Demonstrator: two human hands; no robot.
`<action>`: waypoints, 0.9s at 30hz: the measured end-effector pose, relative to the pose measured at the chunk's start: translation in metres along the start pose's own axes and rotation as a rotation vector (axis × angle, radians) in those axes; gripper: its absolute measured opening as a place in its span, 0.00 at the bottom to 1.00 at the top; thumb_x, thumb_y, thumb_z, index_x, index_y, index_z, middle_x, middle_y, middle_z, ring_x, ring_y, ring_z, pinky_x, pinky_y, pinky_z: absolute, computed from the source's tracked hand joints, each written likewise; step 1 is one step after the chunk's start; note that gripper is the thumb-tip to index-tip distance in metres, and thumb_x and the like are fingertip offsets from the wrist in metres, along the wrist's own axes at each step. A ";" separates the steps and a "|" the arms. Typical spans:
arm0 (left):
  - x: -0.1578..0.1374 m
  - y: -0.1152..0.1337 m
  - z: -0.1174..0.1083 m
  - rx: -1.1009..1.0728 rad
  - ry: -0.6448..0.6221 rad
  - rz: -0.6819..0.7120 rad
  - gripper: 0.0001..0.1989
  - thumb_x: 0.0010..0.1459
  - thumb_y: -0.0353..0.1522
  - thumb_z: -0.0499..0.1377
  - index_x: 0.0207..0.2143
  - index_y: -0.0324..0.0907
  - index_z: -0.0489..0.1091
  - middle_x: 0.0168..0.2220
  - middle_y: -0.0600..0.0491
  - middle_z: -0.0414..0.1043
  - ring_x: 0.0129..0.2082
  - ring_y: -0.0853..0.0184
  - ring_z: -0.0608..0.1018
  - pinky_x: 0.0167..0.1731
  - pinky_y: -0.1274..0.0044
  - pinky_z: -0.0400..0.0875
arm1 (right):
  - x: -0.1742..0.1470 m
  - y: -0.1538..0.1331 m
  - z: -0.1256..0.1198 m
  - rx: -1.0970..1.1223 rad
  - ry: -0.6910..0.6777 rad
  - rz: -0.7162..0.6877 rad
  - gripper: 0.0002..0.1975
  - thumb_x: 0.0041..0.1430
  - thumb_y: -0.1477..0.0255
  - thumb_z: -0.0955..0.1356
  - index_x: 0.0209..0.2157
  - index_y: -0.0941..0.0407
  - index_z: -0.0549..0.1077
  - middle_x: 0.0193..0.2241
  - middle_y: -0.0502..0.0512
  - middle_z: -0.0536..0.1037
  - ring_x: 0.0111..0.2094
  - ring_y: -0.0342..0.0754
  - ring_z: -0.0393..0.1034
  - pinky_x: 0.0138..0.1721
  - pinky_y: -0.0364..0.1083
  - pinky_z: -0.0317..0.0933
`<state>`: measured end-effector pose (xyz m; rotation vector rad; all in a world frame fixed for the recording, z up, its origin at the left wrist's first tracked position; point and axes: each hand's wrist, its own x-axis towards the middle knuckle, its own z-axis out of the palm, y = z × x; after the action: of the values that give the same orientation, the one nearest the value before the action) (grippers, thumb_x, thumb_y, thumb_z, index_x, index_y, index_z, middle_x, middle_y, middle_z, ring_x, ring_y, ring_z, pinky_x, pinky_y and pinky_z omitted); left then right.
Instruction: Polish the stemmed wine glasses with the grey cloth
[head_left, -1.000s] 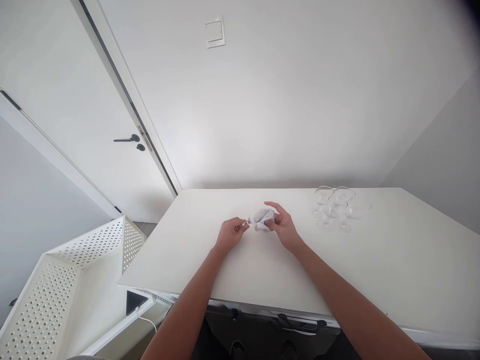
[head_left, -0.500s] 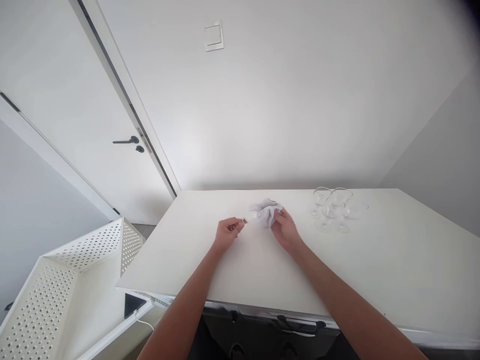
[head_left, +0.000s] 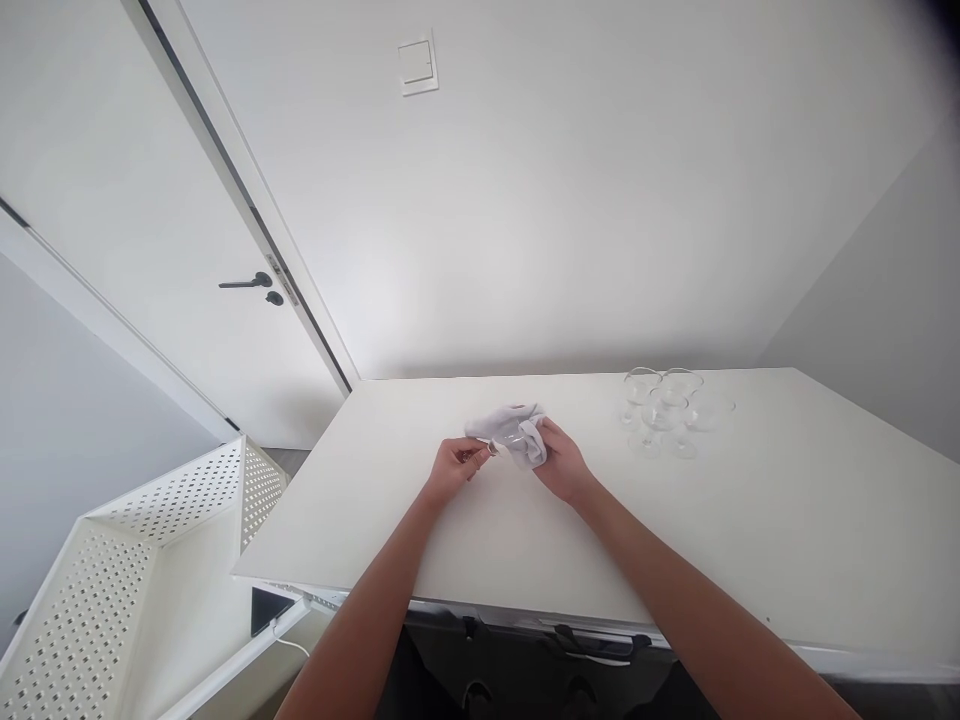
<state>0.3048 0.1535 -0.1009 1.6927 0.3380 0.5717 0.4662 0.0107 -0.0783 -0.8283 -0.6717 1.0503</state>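
My left hand [head_left: 451,468] is closed in a pinch on the narrow end of a clear stemmed glass [head_left: 513,434], which lies tilted sideways above the table. A pale grey cloth [head_left: 532,446] wraps around the glass's bowl and partly hides it. From the right, my right hand [head_left: 564,462] grips the cloth against the bowl, its fingertips partly covered by the fabric. Several clear stemmed glasses [head_left: 666,408] stand grouped on the table to the right of my hands.
The white table [head_left: 750,540] reaches to the wall. Below it on the left is a white perforated bin-like unit [head_left: 90,600] with a thin white cable nearby. Dark cases with handles sit under the front edge. A door with a black handle [head_left: 247,281] is at the left.
The cloth has shifted left and now spreads behind the glass toward my left hand. My right hand has turned and moved slightly left. My left hand has stayed nearly in place.
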 end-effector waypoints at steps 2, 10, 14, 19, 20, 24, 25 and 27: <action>0.001 0.000 -0.001 -0.068 -0.082 -0.042 0.20 0.57 0.46 0.65 0.34 0.36 0.81 0.17 0.59 0.54 0.19 0.75 0.57 0.20 0.78 0.53 | -0.001 -0.001 -0.001 -0.012 -0.052 0.017 0.14 0.62 0.61 0.69 0.47 0.49 0.77 0.38 0.54 0.79 0.42 0.52 0.72 0.42 0.49 0.63; 0.002 0.004 -0.004 -0.241 -0.295 -0.236 0.16 0.51 0.42 0.70 0.27 0.36 0.76 0.17 0.61 0.50 0.19 0.76 0.53 0.19 0.78 0.51 | -0.004 -0.003 -0.009 -0.016 -0.156 0.057 0.13 0.61 0.60 0.68 0.43 0.52 0.77 0.38 0.57 0.78 0.37 0.55 0.72 0.38 0.52 0.63; 0.002 0.004 -0.005 -0.253 -0.253 -0.240 0.17 0.51 0.42 0.69 0.26 0.37 0.75 0.18 0.60 0.52 0.20 0.76 0.54 0.20 0.78 0.50 | -0.002 -0.004 -0.006 -0.005 -0.117 0.025 0.16 0.63 0.57 0.66 0.45 0.51 0.77 0.40 0.57 0.79 0.42 0.56 0.72 0.40 0.52 0.64; 0.005 -0.002 -0.002 -0.116 -0.103 -0.112 0.21 0.56 0.46 0.66 0.35 0.36 0.80 0.19 0.58 0.56 0.21 0.74 0.58 0.21 0.78 0.55 | 0.007 0.008 -0.009 0.048 0.013 0.065 0.16 0.63 0.57 0.68 0.46 0.52 0.78 0.40 0.56 0.80 0.45 0.54 0.72 0.44 0.50 0.65; 0.005 -0.004 -0.001 -0.055 -0.058 -0.072 0.21 0.57 0.47 0.65 0.36 0.37 0.81 0.21 0.56 0.60 0.21 0.73 0.60 0.22 0.77 0.56 | 0.010 0.011 -0.011 0.062 0.038 0.087 0.16 0.62 0.58 0.69 0.45 0.53 0.79 0.39 0.56 0.80 0.45 0.54 0.72 0.44 0.51 0.65; 0.007 -0.012 0.001 0.273 0.154 0.181 0.16 0.61 0.44 0.62 0.39 0.42 0.82 0.28 0.51 0.71 0.28 0.69 0.67 0.28 0.76 0.62 | 0.016 0.021 -0.017 0.099 0.164 0.103 0.13 0.59 0.60 0.72 0.39 0.54 0.79 0.37 0.57 0.80 0.43 0.55 0.73 0.43 0.51 0.67; 0.007 -0.014 0.001 0.346 0.198 0.243 0.15 0.62 0.43 0.62 0.40 0.43 0.82 0.29 0.50 0.72 0.30 0.68 0.68 0.30 0.75 0.63 | 0.017 0.022 -0.017 0.096 0.176 0.112 0.12 0.58 0.60 0.72 0.37 0.55 0.79 0.36 0.57 0.80 0.42 0.55 0.73 0.42 0.51 0.68; 0.006 -0.018 0.001 0.469 0.268 0.331 0.13 0.63 0.42 0.60 0.41 0.46 0.82 0.29 0.50 0.72 0.32 0.66 0.69 0.32 0.74 0.65 | 0.017 0.023 -0.016 0.049 0.161 0.118 0.12 0.58 0.61 0.71 0.35 0.55 0.79 0.34 0.58 0.80 0.40 0.55 0.74 0.40 0.51 0.69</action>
<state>0.3123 0.1594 -0.1171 2.1472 0.4090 1.0300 0.4744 0.0278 -0.1043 -0.9082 -0.4635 1.0887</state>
